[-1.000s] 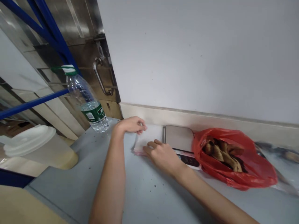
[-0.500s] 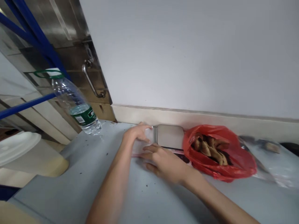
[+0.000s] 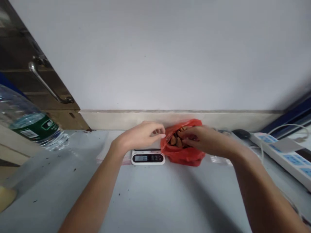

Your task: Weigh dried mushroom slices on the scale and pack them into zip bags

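Note:
An open red plastic bag (image 3: 186, 158) holds several dried brown pieces (image 3: 175, 141) that look like mushroom slices. My left hand (image 3: 142, 136) arches over the plate of a small kitchen scale (image 3: 148, 158), its fingertips pinched at the bag's left rim. My right hand (image 3: 198, 137) reaches into the bag's mouth from the right, fingers and thumb closing on one of the brown pieces. The scale's lit display seems to read 0.0. Left of the scale, partly behind my left forearm, lie clear plastic bags (image 3: 105, 150).
A large water bottle (image 3: 39, 127) stands at the left. On the right are a white power strip (image 3: 286, 155) with cables and a dark round object (image 3: 241, 133). The wall (image 3: 155, 64) closes off the back of the grey tabletop (image 3: 145, 200).
My view has swung right. My hands have left the clear plastic bags: the left has moved to the red bag's rim, the right into the red bag.

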`<state>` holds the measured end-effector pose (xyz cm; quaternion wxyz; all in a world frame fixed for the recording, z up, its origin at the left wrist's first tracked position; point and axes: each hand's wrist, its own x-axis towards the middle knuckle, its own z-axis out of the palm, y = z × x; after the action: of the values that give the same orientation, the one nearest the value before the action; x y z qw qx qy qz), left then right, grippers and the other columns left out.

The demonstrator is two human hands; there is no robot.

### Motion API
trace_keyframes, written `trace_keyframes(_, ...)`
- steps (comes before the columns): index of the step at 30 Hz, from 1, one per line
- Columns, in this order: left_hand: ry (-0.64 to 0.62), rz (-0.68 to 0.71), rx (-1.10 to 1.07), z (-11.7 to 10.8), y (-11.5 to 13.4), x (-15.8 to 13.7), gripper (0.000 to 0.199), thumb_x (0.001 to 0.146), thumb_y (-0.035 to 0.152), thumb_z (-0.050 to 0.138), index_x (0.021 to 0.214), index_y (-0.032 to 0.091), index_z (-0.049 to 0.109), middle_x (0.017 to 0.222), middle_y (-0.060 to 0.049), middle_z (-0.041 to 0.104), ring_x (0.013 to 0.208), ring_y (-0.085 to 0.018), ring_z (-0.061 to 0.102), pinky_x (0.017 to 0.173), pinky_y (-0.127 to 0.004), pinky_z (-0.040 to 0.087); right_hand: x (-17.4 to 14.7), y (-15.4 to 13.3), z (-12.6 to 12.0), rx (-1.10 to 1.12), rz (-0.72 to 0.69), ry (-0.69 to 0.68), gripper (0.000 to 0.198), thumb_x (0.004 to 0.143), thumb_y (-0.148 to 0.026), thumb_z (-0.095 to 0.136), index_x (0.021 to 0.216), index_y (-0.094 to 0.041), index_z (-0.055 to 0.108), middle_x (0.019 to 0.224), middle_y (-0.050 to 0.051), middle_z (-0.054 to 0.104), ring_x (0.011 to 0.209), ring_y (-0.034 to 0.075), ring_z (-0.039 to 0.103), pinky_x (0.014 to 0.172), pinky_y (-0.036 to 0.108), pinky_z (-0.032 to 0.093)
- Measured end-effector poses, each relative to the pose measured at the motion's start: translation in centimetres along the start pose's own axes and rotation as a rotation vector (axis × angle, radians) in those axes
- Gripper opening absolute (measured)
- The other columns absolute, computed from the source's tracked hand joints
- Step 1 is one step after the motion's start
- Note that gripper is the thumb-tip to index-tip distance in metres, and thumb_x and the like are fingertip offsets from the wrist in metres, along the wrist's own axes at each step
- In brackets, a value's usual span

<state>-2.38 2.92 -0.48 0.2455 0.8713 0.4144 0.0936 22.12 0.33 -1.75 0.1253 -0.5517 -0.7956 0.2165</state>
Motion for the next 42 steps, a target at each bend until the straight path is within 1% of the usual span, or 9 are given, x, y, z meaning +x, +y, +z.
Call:
trace_keyframes(5,-0.091,-0.038,0.093,2.3,1.6,1.0,0.041,0.103,0.044,0.042,0.136,0.035,0.064,0.116,-0.004,0.066,0.101,-0.022,0.068,0.082,-0.031,0.051,-1.6,1.2,-3.5,-0.048,0.09,0.059,0.031,0.09,-0.046,0.055,0.088,-0.025,0.079,0.085,0.003,0.079,0.073,0.021,0.068,0.063,0.031,0.049)
trace_keyframes(9,-0.022,-0.007,0.23,4.0,2.0,1.9,0.033,0.104,0.04,0.047,0.124,0.03,0.071,0.119,-0.007,0.061,0.104,-0.023,0.065,0.086,-0.034,0.054,-2.3,4.4,-5.2,-0.069,0.449,0.197,0.024,0.084,-0.038,0.063,0.097,-0.024,0.078,0.092,0.007,0.081,0.079,0.024,0.072,0.07,0.034,0.054)
trace_keyframes(13,0.235,0.209,0.354,6.0,2.8,3.4,0.021,0.102,0.03,0.059,0.106,0.018,0.076,0.127,-0.013,0.063,0.127,-0.03,0.053,0.106,-0.045,0.049,-2.1,8.1,-4.1,-0.089,0.724,0.198,0.015,0.069,-0.026,0.076,0.084,-0.023,0.074,0.087,0.009,0.078,0.082,0.027,0.073,0.07,0.035,0.056)
trace_keyframes(19,0.065,0.526,0.266,8.5,3.7,3.9,0.012,0.099,0.018,0.066,0.094,0.013,0.077,0.097,-0.007,0.078,0.12,-0.027,0.058,0.107,-0.041,0.049,-2.4,10.1,-3.1,-0.078,0.824,0.244,0.019,0.063,-0.016,0.071,0.057,-0.026,0.057,0.061,0.004,0.065,0.074,0.027,0.072,0.062,0.033,0.053)
trace_keyframes(24,0.013,0.594,0.008,7.9,4.2,3.2,0.013,0.101,0.024,0.066,0.099,0.019,0.077,0.105,-0.003,0.079,0.119,-0.021,0.062,0.105,-0.032,0.051,-3.2,8.1,-5.0,-0.003,0.769,0.41,0.015,0.069,-0.018,0.066,0.063,-0.028,0.056,0.071,0.005,0.071,0.081,0.026,0.072,0.068,0.033,0.052)
trace_keyframes(27,0.22,0.459,-0.056,6.9,4.1,3.3,0.02,0.102,0.035,0.063,0.108,0.021,0.076,0.115,-0.004,0.078,0.117,-0.022,0.065,0.107,-0.038,0.052,-3.9,5.9,-5.9,0.296,0.569,0.57,0.01,0.07,-0.023,0.065,0.077,-0.026,0.059,0.076,0.004,0.073,0.068,0.02,0.065,0.061,0.031,0.048)
trace_keyframes(33,0.565,0.225,-0.441,4.3,2.8,3.4,0.053,0.093,0.046,0.067,0.139,0.022,0.06,0.147,-0.011,0.062,0.133,-0.028,0.058,0.106,-0.041,0.052,-2.6,1.7,-4.6,0.894,0.108,0.219,0.038,0.049,-0.024,0.072,0.08,-0.026,0.051,0.07,-0.002,0.063,0.057,0.014,0.053,0.049,0.026,0.038)
trace_keyframes(36,0.455,0.173,-0.644,2.9,2.0,2.9,0.041,0.088,0.055,0.07,0.107,0.019,0.069,0.111,-0.01,0.074,0.106,-0.025,0.069,0.09,-0.034,0.057,-0.9,0.4,-3.1,1.009,0.051,0.133,0.04,0.051,-0.03,0.079,0.08,-0.026,0.051,0.068,-0.004,0.059,0.054,0.012,0.048,0.048,0.025,0.037)
trace_keyframes(42,0.693,0.056,-0.637,1.3,0.0,2.1,0.047,0.083,0.059,0.075,0.069,0.021,0.05,0.069,0.003,0.052,0.068,-0.013,0.054,0.066,-0.025,0.048,0.3,0.1,-2.3,1.062,0.066,-0.002,0.049,0.067,-0.065,0.079,0.087,-0.022,0.067,0.079,0.003,0.069,0.074,0.021,0.065,0.072,0.036,0.055)
